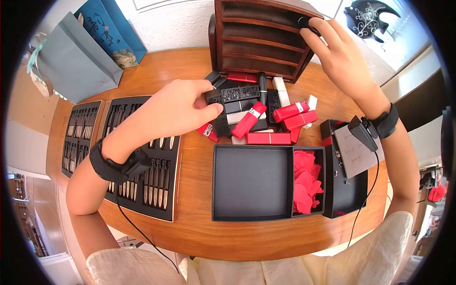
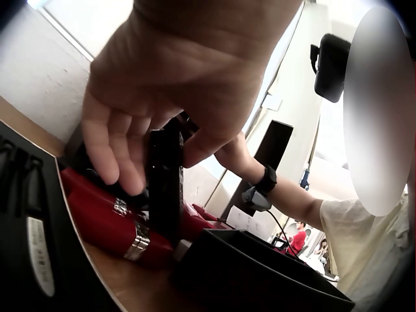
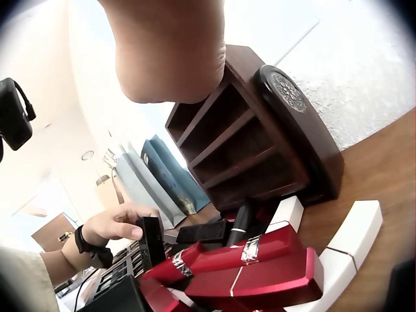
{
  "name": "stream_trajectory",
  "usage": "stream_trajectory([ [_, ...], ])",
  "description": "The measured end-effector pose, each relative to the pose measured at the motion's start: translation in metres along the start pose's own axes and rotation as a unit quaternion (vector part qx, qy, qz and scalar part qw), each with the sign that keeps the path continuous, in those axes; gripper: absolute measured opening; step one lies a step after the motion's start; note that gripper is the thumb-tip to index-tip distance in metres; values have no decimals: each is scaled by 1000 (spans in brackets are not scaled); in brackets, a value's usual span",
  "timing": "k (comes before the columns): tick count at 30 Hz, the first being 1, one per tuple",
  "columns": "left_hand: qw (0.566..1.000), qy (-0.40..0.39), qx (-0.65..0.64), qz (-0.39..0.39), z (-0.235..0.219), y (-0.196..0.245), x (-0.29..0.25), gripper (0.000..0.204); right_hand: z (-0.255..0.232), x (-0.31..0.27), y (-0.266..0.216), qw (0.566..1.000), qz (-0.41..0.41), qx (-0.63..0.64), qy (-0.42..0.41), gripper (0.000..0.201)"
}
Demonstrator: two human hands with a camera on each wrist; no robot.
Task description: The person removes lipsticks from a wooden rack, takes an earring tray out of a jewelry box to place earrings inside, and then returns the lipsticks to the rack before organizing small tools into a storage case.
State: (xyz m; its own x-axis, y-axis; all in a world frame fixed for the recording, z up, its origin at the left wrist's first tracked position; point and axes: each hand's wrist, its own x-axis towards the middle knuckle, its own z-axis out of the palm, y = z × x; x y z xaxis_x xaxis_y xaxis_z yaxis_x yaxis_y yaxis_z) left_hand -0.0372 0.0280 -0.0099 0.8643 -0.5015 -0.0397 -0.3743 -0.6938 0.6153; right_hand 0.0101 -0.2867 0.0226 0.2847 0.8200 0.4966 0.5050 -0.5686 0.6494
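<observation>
My left hand [image 1: 173,104] pinches a black lipstick tube [image 1: 217,114] with a carved surface between thumb and fingers, over the left side of a lipstick pile. The same tube [image 3: 153,242] stands nearly upright in the right wrist view. High on the right, my right hand [image 1: 338,50] holds a small black round-ended piece [image 1: 309,27] at the upper right of a dark wooden tiered rack [image 1: 263,47]; its exact kind I cannot tell. Below the rack lie red lipsticks [image 1: 249,119], a carved black one [image 1: 241,93] and white ones [image 1: 281,91], heaped together.
A black box [image 1: 251,183] with red petals [image 1: 307,183] in its side section sits at the front. Right of it is another black box [image 1: 349,197] holding a grey card [image 1: 357,151]. Trays of slim dark tubes [image 1: 156,183] lie left, with paper bags [image 1: 85,57] behind.
</observation>
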Motion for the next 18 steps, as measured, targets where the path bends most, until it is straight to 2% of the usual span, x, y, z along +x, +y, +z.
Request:
stream_trajectory([
  [2, 998, -25, 59, -20, -2, -1, -2, 29, -8, 1, -2, 999, -3, 22, 28, 40],
  [4, 992, -53, 105, -42, -8, -3, -2, 33, -19, 1, -11, 991, 8, 107, 79, 37],
  [5, 983, -82, 150, -64, -10, -4, -1, 38, -23, 1, -16, 991, 7, 108, 79, 37],
  [8, 970, -103, 211, -69, -11, -7, 1, 48, -36, 3, -39, 968, 38, 243, 54, 30],
  [9, 970, -104, 211, -68, -12, -7, 1, 48, -38, 3, -45, 968, 39, 244, 54, 30],
  [11, 966, -115, 222, -63, -13, -8, 1, 52, -39, 3, -55, 927, 73, 367, 9, 26],
  [13, 965, -119, 226, -58, -13, -10, 1, 52, -36, 2, -61, 909, 96, 406, 2, 18],
  [15, 963, -120, 233, -58, -13, -15, 0, 52, -35, 3, -68, 852, 187, 486, -56, 13],
  [16, 969, -107, 220, -32, -14, -17, -1, 53, -35, 5, -69, 849, 183, 493, -50, 13],
  [17, 973, -92, 211, -12, -18, -19, -3, 53, -35, 6, -67, 823, 227, 515, -80, 11],
  [18, 969, -98, 222, -43, -25, -17, -4, 52, -32, 8, -67, 793, 266, 537, -107, 10],
])
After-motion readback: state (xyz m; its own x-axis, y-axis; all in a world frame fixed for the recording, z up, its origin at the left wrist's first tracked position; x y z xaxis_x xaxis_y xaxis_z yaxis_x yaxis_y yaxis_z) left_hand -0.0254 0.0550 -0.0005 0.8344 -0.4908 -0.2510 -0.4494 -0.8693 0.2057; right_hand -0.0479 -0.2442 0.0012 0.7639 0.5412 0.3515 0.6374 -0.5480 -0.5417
